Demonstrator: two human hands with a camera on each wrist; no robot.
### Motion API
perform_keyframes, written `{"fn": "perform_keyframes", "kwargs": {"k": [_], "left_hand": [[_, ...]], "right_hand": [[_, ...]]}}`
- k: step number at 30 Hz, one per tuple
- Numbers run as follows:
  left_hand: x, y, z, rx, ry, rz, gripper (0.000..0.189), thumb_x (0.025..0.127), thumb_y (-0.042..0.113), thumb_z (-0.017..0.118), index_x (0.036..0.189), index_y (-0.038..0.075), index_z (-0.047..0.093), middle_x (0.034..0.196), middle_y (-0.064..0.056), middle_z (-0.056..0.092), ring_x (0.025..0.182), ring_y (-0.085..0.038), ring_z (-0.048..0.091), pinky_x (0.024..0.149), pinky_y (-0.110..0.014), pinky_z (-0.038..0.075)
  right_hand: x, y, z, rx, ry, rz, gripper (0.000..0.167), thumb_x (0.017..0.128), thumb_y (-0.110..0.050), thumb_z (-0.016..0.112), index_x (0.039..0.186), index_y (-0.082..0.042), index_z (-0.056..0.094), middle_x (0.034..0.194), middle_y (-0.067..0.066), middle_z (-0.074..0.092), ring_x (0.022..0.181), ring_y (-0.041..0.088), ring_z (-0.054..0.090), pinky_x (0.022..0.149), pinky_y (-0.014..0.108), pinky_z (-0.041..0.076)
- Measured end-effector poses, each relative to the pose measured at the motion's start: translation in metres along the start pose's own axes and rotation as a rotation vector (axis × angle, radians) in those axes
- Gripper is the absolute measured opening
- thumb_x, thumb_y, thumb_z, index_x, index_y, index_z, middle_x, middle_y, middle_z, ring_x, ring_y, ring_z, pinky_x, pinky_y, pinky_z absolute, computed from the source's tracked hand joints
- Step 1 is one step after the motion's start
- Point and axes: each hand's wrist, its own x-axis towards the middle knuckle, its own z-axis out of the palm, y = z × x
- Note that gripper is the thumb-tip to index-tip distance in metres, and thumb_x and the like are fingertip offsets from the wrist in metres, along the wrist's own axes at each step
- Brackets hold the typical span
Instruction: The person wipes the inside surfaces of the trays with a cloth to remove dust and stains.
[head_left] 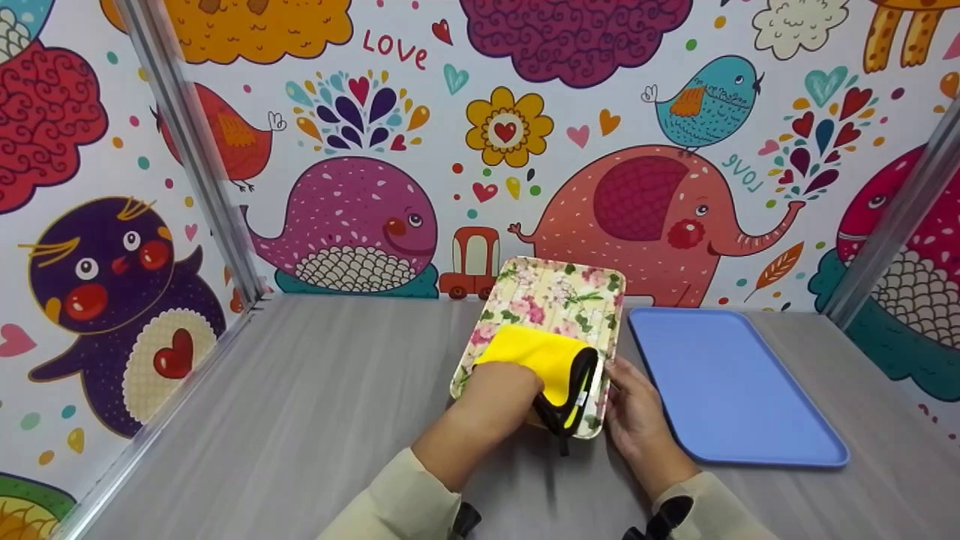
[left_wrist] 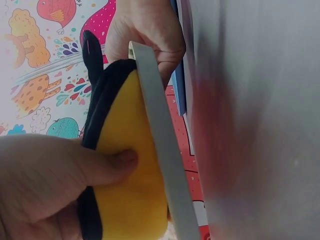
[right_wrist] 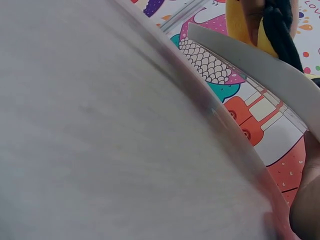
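A floral tray (head_left: 559, 292) is held up off the table, tilted, its patterned face toward the head camera. My right hand (head_left: 637, 409) grips its right edge. Against the lower part of that face lies a folded yellow cloth (head_left: 532, 351) with black edging and a small black loop. My left hand (head_left: 501, 397) grips the cloth; in the left wrist view its thumb (left_wrist: 110, 167) presses on the yellow fabric, close to the tray's pale rim (left_wrist: 162, 145). The right wrist view catches the tray's pale underside (right_wrist: 260, 65) above the table, with part of the right hand (right_wrist: 306, 200) below it.
A blue tray (head_left: 735, 390) lies flat on the grey table (head_left: 337, 405), just right of the right hand. Walls with cartoon animals (head_left: 360, 217) enclose the back and sides, with metal posts (head_left: 195, 142) at the corners.
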Motion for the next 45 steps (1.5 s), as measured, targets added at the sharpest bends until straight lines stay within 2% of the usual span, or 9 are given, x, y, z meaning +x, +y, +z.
{"fn": "perform_keyframes", "kwargs": {"k": [7,12,15,19,28,35,40,45], "left_hand": [[-0.001,-0.005,-0.001,0.005,0.004,-0.043,0.003,0.086,0.022,0.083,0.088,0.022,0.080,0.076,0.003,0.074,0.067,-0.015,0.066,0.061,-0.029,0.055],[-0.002,-0.007,-0.001,0.044,0.017,-0.063,0.004,0.086,0.020,0.082,0.086,0.023,0.080,0.074,0.003,0.074,0.066,-0.015,0.067,0.060,-0.031,0.058],[-0.001,-0.008,-0.001,0.060,-0.014,-0.093,0.003,0.087,0.021,0.082,0.090,0.020,0.080,0.075,0.002,0.073,0.067,-0.015,0.065,0.063,-0.030,0.059],[0.000,-0.008,-0.002,0.058,-0.069,-0.128,0.014,0.089,0.025,0.083,0.096,0.014,0.079,0.079,-0.001,0.074,0.070,-0.017,0.063,0.071,-0.029,0.060],[0.004,-0.011,0.001,0.036,-0.107,-0.150,0.018,0.089,0.029,0.083,0.098,0.014,0.080,0.081,-0.002,0.075,0.071,-0.018,0.065,0.074,-0.032,0.062],[0.002,-0.006,0.000,0.061,-0.110,-0.164,0.019,0.090,0.030,0.082,0.097,0.012,0.079,0.081,-0.003,0.074,0.071,-0.018,0.067,0.072,-0.033,0.063],[0.002,-0.005,-0.001,0.044,-0.116,-0.173,0.015,0.091,0.025,0.081,0.096,0.011,0.078,0.081,-0.003,0.074,0.069,-0.019,0.066,0.071,-0.034,0.062],[0.001,-0.004,-0.005,0.030,-0.124,-0.155,0.009,0.094,0.019,0.077,0.096,0.011,0.079,0.082,-0.003,0.076,0.070,-0.018,0.066,0.069,-0.034,0.061]], "right_hand": [[-0.001,-0.001,0.000,0.001,-0.012,0.011,0.022,0.108,-0.007,0.047,0.109,-0.014,0.068,0.087,0.000,0.075,0.071,0.009,0.070,0.061,0.023,0.059],[-0.001,-0.001,0.001,-0.006,0.007,0.016,0.022,0.108,-0.007,0.047,0.110,-0.014,0.068,0.087,0.000,0.075,0.072,0.010,0.070,0.062,0.023,0.059],[-0.002,-0.001,0.001,0.000,0.010,0.011,0.021,0.108,-0.006,0.047,0.111,-0.014,0.067,0.089,0.000,0.076,0.075,0.010,0.071,0.065,0.024,0.060],[-0.002,-0.001,0.000,0.003,0.005,0.001,0.020,0.108,-0.007,0.048,0.113,-0.013,0.066,0.092,0.001,0.076,0.078,0.011,0.072,0.067,0.025,0.060],[-0.001,0.000,0.000,0.014,0.005,-0.011,0.021,0.108,-0.006,0.048,0.112,-0.014,0.067,0.093,-0.001,0.075,0.080,0.010,0.070,0.068,0.024,0.059],[0.000,0.000,0.000,0.008,0.032,-0.028,0.022,0.107,-0.006,0.048,0.110,-0.013,0.069,0.093,0.001,0.075,0.080,0.011,0.070,0.068,0.024,0.059],[0.000,-0.001,0.000,0.029,0.067,-0.027,0.022,0.107,-0.005,0.049,0.108,-0.013,0.070,0.093,0.002,0.076,0.082,0.012,0.071,0.070,0.024,0.060],[0.000,-0.002,-0.001,0.041,0.077,-0.026,0.022,0.107,-0.005,0.050,0.107,-0.013,0.070,0.092,0.002,0.075,0.081,0.012,0.070,0.069,0.023,0.060]]}}
